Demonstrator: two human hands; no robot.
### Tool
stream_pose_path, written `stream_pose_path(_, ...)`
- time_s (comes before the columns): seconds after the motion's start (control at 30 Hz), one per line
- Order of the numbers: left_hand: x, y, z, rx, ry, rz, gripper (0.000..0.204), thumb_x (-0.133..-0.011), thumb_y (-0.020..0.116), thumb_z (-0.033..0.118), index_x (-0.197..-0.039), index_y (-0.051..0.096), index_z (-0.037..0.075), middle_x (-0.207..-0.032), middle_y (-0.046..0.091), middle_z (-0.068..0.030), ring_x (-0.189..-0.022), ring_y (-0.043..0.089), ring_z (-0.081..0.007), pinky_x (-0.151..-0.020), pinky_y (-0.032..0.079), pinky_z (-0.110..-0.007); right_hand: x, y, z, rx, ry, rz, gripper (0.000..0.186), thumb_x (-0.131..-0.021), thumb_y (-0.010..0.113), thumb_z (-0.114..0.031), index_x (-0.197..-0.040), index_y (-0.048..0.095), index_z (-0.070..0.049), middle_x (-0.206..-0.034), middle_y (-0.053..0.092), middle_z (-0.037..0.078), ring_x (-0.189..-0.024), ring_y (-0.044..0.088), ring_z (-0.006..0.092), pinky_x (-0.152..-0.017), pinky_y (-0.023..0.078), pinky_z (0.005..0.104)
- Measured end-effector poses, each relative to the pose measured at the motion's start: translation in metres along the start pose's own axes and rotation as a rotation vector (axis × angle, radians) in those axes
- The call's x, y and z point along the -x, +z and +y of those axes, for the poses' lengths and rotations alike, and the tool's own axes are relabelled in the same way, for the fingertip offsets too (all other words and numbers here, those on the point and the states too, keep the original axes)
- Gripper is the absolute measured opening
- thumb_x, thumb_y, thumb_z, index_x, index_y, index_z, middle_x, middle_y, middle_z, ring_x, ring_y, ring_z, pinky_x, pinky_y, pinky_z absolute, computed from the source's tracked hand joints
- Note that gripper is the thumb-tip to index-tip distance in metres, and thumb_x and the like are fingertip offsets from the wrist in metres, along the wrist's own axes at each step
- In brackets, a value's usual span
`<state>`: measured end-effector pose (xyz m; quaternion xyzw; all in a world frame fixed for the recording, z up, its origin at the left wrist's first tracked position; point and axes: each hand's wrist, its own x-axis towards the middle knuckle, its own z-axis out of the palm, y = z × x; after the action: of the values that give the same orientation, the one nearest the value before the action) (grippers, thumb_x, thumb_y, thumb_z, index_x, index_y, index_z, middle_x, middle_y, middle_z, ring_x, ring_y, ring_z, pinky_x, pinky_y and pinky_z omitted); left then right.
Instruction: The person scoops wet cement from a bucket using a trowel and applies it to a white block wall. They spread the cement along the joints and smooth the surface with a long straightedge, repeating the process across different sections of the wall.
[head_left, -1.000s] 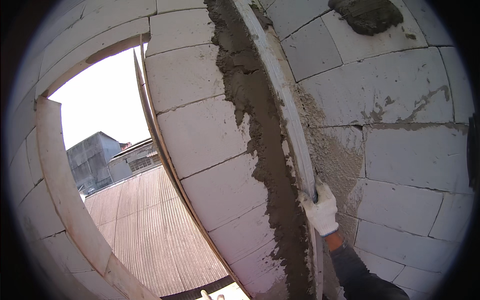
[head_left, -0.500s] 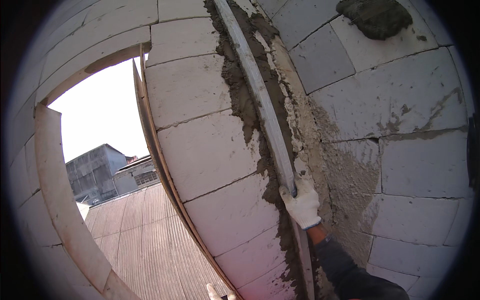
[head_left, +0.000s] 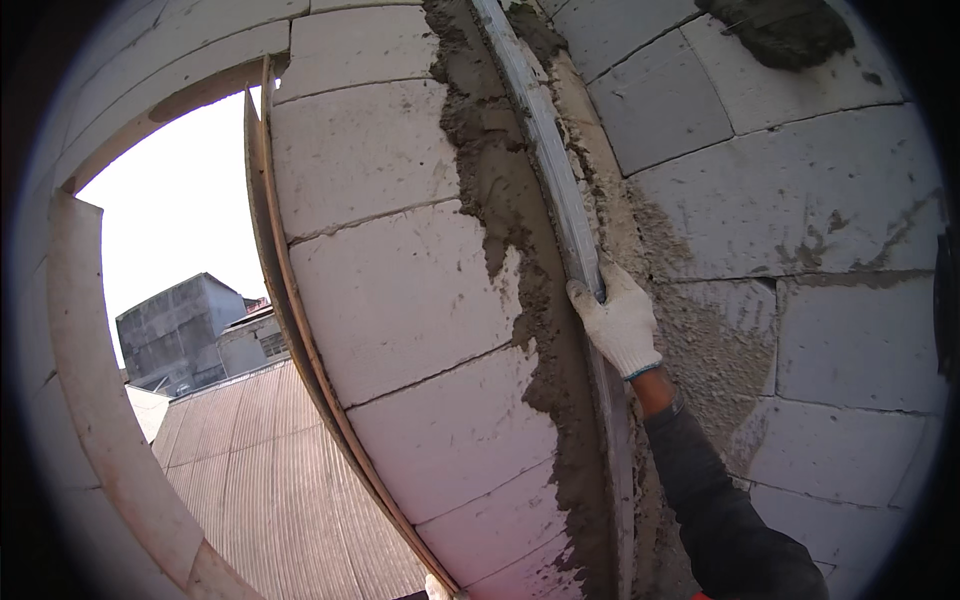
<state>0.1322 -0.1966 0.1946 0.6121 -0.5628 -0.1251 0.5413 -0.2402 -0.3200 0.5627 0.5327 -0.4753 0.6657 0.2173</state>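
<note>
My right hand (head_left: 620,318), in a white knitted glove, is closed around a long, straight grey bar (head_left: 556,165), with the thumb on its left side. The bar runs up and down the wall near the inner corner, lying against a band of wet grey mortar (head_left: 500,190). To the bar's left the mortar looks fairly smooth, with a ragged outer edge over pale blocks (head_left: 375,310). Only a small gloved bit of my left hand (head_left: 438,589) shows at the bottom edge, below the window's wooden edging; its fingers are mostly cut off.
A window opening with a wooden edge board (head_left: 290,290) lies left, with a corrugated roof (head_left: 290,480) and a grey building (head_left: 180,325) outside. The adjoining block wall (head_left: 850,340) stands right, with a mortar lump (head_left: 790,32) stuck high on it.
My right hand has moved up with the bar, which has shifted right across the mortar. More smoothed mortar shows to its left. My left hand has dropped almost out of view.
</note>
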Motion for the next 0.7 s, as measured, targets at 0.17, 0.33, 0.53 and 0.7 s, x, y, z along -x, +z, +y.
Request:
stream_pose_path(0.17,0.002,-0.006,-0.004,0.015,-0.009,-0.030,0.070,-0.101,0.061,0.024,-0.161,0.032,0.002,-0.162,0.038,-0.0269,-0.147,0.040,-0.0425,-0.122,0.033,-0.044,0.096,0.012,0.011,-0.023,0.030,-0.028,0.080,-0.094,0.063,-0.059,-0.141,0.058,0.006,-0.130,0.066,0.027,-0.120,0.065,0.0411,-0.104,0.050,0.0434)
stream_pose_path(0.33,-0.001,-0.004,-0.004,0.036,-0.016,-0.059,0.068,-0.102,0.060,0.022,-0.161,0.033,0.001,-0.162,0.039,-0.0260,-0.147,0.040,-0.0411,-0.122,0.033,-0.043,0.051,0.004,0.003,0.020,0.073,-0.042,0.077,-0.095,0.065,-0.055,-0.142,0.057,0.006,-0.131,0.065,0.027,-0.120,0.065,0.0407,-0.104,0.050,0.0423)
stream_pose_path(0.53,-0.006,-0.001,-0.002,0.065,-0.036,-0.087,0.065,-0.103,0.058,0.020,-0.160,0.035,0.001,-0.162,0.039,-0.0249,-0.148,0.040,-0.0394,-0.123,0.032,-0.042,0.023,0.006,0.008,-0.049,0.038,-0.093,0.079,-0.093,0.066,-0.054,-0.142,0.056,0.007,-0.139,0.061,0.029,-0.131,0.059,0.0413,-0.111,0.045,0.0415)
stream_pose_path(0.7,-0.006,0.000,-0.004,0.084,-0.038,-0.083,0.063,-0.103,0.057,0.018,-0.160,0.036,0.001,-0.162,0.040,-0.0239,-0.148,0.040,-0.0380,-0.123,0.032,-0.041,0.062,0.002,0.019,-0.041,0.085,-0.137,0.082,-0.093,0.065,-0.056,-0.143,0.055,0.008,-0.142,0.059,0.031,-0.134,0.057,0.0411,-0.114,0.043,0.0408)
